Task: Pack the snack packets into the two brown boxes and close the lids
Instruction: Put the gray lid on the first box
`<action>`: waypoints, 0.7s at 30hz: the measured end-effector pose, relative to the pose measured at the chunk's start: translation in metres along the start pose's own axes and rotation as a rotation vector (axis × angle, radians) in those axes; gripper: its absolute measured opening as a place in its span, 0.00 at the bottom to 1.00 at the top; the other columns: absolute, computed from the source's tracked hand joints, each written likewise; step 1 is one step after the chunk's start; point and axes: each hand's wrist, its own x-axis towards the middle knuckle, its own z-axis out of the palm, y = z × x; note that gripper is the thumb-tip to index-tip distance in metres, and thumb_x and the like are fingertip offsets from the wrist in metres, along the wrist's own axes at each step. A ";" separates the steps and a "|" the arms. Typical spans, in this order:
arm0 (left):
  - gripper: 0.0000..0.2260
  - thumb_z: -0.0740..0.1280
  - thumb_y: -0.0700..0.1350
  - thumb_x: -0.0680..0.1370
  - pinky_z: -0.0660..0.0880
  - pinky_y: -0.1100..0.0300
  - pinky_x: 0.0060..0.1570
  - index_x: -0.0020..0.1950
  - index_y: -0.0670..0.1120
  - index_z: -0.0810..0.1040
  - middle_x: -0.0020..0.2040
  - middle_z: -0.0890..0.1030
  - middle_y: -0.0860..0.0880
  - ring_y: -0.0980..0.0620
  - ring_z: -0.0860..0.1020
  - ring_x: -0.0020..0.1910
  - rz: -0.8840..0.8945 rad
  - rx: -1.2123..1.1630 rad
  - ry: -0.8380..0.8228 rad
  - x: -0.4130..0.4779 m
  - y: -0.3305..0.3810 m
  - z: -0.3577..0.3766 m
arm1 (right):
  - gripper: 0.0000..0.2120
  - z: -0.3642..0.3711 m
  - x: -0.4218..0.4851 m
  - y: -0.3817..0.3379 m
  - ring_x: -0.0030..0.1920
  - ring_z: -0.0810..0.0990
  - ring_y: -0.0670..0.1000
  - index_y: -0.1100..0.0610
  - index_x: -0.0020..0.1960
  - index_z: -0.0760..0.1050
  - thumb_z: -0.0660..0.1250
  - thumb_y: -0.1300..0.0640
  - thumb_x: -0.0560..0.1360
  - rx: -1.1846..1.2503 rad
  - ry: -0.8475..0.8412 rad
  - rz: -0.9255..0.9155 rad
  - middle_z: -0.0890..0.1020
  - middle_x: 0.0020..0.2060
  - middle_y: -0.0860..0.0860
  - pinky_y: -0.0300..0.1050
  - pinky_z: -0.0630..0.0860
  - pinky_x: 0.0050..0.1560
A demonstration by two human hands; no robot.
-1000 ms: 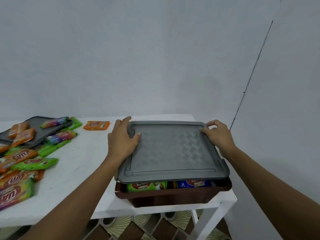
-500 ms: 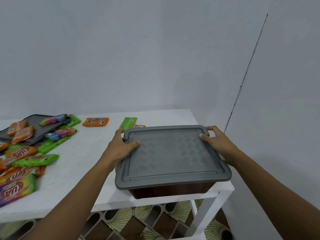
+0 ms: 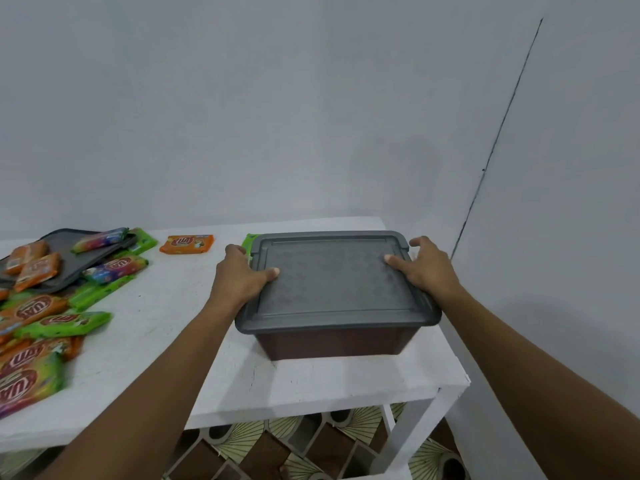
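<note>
A brown box (image 3: 332, 344) stands at the right end of the white table (image 3: 166, 327) with a grey lid (image 3: 332, 282) lying flat over it. My left hand (image 3: 239, 275) grips the lid's left edge, thumb on top. My right hand (image 3: 426, 265) grips the lid's right edge the same way. Several orange and green snack packets (image 3: 52, 320) lie loose at the table's left. One orange packet (image 3: 186, 243) lies alone further back. The box's contents are hidden.
A second grey lid (image 3: 72, 265) lies at the far left under some packets. A green packet (image 3: 248, 241) peeks out behind the box's left rear corner. The table's right edge is just beside the box, close to the wall. Patterned floor shows below.
The lid, raised at the front with packets visible beneath a second ago, now sits flat on the box. The box has slid further back on the table with both hands on it.
</note>
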 end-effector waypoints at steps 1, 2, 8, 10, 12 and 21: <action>0.29 0.76 0.51 0.71 0.71 0.55 0.49 0.65 0.43 0.67 0.62 0.75 0.42 0.43 0.75 0.59 0.033 0.082 0.029 -0.001 0.002 0.001 | 0.31 0.001 -0.001 -0.004 0.56 0.78 0.59 0.54 0.67 0.68 0.67 0.36 0.73 -0.120 0.030 -0.036 0.78 0.60 0.56 0.52 0.74 0.53; 0.27 0.75 0.53 0.72 0.71 0.55 0.48 0.64 0.43 0.69 0.61 0.76 0.42 0.42 0.75 0.58 0.074 0.170 0.054 -0.003 0.002 0.003 | 0.27 0.003 -0.004 -0.008 0.54 0.78 0.59 0.55 0.65 0.69 0.64 0.37 0.75 -0.236 0.056 -0.076 0.79 0.58 0.57 0.52 0.74 0.51; 0.20 0.63 0.54 0.80 0.73 0.50 0.57 0.66 0.42 0.73 0.64 0.77 0.42 0.42 0.75 0.60 0.288 0.495 0.093 -0.016 -0.003 0.008 | 0.25 0.012 -0.017 -0.003 0.59 0.75 0.61 0.60 0.75 0.56 0.50 0.48 0.83 -0.480 -0.009 -0.253 0.68 0.68 0.59 0.54 0.72 0.57; 0.22 0.62 0.53 0.80 0.71 0.51 0.60 0.69 0.42 0.70 0.67 0.74 0.42 0.42 0.74 0.63 0.308 0.493 0.065 -0.017 -0.005 0.006 | 0.28 0.008 -0.020 0.001 0.62 0.74 0.60 0.60 0.76 0.53 0.50 0.45 0.83 -0.502 -0.055 -0.278 0.64 0.72 0.58 0.55 0.72 0.60; 0.24 0.61 0.54 0.81 0.69 0.51 0.63 0.73 0.42 0.67 0.71 0.70 0.42 0.43 0.71 0.67 0.328 0.503 0.018 -0.018 -0.007 0.004 | 0.31 0.004 -0.023 0.003 0.64 0.74 0.59 0.60 0.77 0.52 0.52 0.42 0.82 -0.525 -0.080 -0.303 0.62 0.74 0.57 0.55 0.72 0.61; 0.08 0.58 0.47 0.83 0.74 0.54 0.44 0.59 0.51 0.75 0.63 0.75 0.46 0.45 0.74 0.58 0.059 -0.143 -0.102 0.004 -0.018 -0.007 | 0.32 0.016 -0.025 0.001 0.67 0.69 0.60 0.62 0.75 0.55 0.54 0.41 0.80 -0.456 -0.034 -0.302 0.61 0.73 0.58 0.57 0.71 0.64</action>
